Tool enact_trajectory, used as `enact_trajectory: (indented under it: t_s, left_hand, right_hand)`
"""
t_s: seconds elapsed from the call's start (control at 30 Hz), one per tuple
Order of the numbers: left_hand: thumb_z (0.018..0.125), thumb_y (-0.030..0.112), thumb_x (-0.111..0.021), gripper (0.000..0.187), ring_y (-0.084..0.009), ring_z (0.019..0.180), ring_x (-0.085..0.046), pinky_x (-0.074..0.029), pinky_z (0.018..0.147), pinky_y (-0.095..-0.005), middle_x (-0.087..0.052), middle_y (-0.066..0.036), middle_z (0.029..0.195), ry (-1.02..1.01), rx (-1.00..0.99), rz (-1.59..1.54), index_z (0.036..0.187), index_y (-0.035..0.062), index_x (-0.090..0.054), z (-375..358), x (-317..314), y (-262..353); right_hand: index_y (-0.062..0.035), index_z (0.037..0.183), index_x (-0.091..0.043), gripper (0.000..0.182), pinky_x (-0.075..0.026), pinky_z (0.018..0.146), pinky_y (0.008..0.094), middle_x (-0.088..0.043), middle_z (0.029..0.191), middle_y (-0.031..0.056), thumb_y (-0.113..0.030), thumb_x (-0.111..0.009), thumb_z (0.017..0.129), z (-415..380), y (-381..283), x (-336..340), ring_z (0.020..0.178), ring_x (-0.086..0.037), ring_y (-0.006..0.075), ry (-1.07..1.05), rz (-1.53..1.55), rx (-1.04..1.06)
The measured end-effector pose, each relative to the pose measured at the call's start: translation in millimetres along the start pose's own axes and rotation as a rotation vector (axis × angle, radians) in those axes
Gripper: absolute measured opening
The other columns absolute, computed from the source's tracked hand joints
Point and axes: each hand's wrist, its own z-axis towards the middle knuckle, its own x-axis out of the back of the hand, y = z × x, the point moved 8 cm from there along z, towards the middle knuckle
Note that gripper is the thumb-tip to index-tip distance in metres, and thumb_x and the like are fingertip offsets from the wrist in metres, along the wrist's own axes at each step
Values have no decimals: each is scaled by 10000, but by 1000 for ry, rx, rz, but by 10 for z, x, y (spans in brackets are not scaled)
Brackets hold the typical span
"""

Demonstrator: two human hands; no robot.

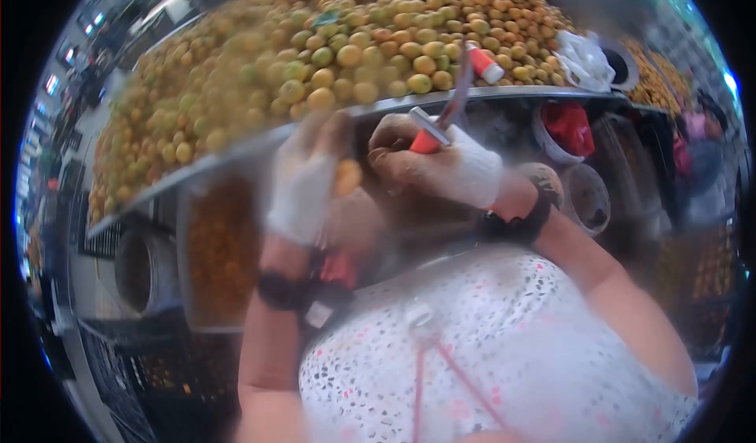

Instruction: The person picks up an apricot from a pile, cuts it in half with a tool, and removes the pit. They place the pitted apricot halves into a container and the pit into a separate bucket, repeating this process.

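My left hand, wrapped in white cloth, holds a small orange fruit close to my chest. My right hand, also partly wrapped in white, is closed on a red-handled peeler or knife whose blade points up toward the table edge. The tool's tip sits just right of the fruit; the view is blurred, so contact between them is unclear. A big heap of small yellow-orange fruits covers the metal table in front of me.
A red-capped white tube and a white plastic bag lie on the heap's right side. Under the table stand a bucket with red cloth, round tubs and a container of orange fruit.
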Motion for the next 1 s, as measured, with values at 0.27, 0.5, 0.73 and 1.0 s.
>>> enact_trajectory:
  t_s: [0.27,0.5,0.73,1.0]
  left_hand:
    - [995,327,-580,310,-390,940,-682,-524,810,-459,-711,-224,953,102,-42,937,1106,55,-681,-664,1994,-930]
    - [1019,318,-605,288,-103,501,-520,-417,455,-224,-591,-4,722,379,428,579,1121,55,-665,-894,3213,-849]
    - [1003,282,-573,325,-113,750,-625,-484,629,-232,-651,-50,908,-29,-103,676,1192,30,-653,526,1190,-72]
    - [961,179,-639,326,-108,787,-608,-491,713,-241,-673,-52,972,-452,-69,558,1215,-25,-650,1418,-1311,-411]
  right_hand:
    - [-84,915,-681,233,-527,703,402,-685,759,141,-297,-731,835,-269,692,675,738,-676,364,162,-591,105]
    - [-74,931,-685,236,-523,746,414,-696,819,158,-282,-727,827,-361,1148,1038,812,-683,362,214,-596,-49]
    - [-56,955,-675,237,-523,747,389,-702,818,142,-265,-735,860,-417,1388,1146,801,-692,325,245,-367,-20]
    - [-59,951,-671,217,-527,762,377,-713,818,131,-257,-717,874,-602,1667,1472,806,-700,290,314,-121,-122]
